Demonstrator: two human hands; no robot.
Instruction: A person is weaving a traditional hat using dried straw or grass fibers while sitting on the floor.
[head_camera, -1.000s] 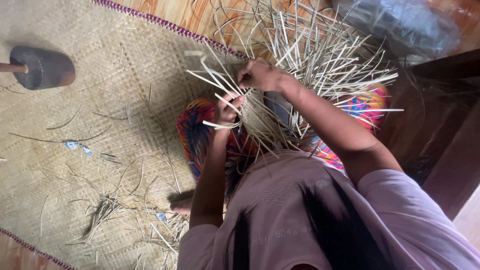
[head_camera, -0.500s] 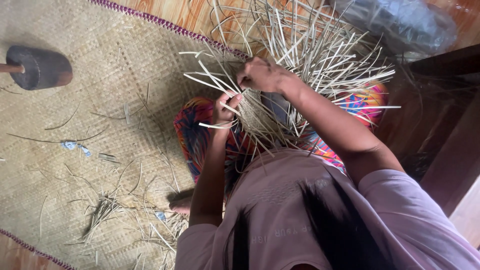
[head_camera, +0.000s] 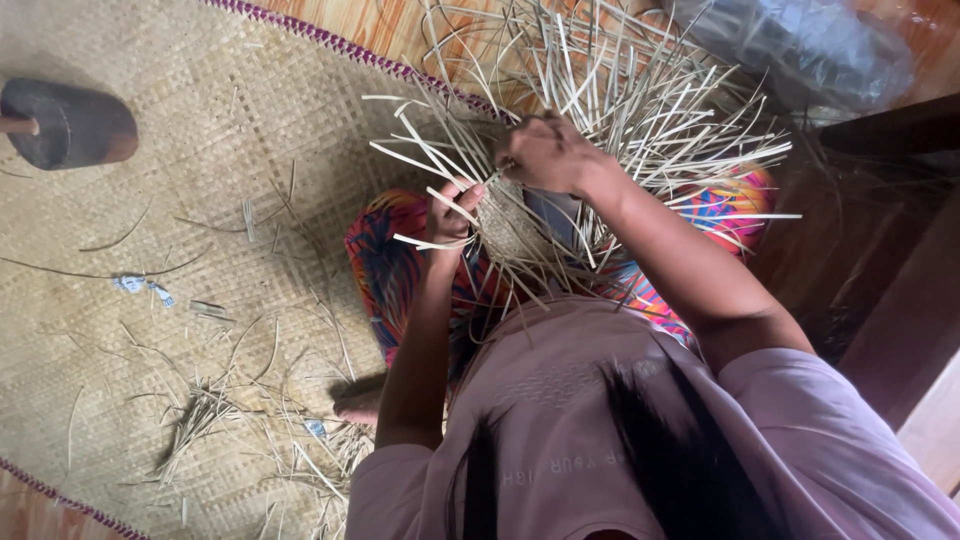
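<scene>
Item: half-woven basket (head_camera: 510, 225) of pale strips, on lap, frame centre.
Vs. 0.5 s ago: hands and work all but unmoved; view barely shifted.
L hand (head_camera: 452, 212) – closed, pinching one strip at work's 9 o'clock.
R hand (head_camera: 545, 155) – fist closed on strips at 12 o'clock.
Loose strip ends (head_camera: 640, 110) fan 10 to 3 o'clock.
Woven mat (head_camera: 180, 260) – open room at 9 o'clock; purple edge at 11; dark mallet (head_camera: 72, 125) far at 10.
Dark wood furniture (head_camera: 880, 250) crowds 3 o'clock.

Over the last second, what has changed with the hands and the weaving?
Hardly anything: the left hand still pinches strips beside the woven piece, the right hand still grips its top. The view drifted slightly. The dark mallet and mat stayed put.
</scene>
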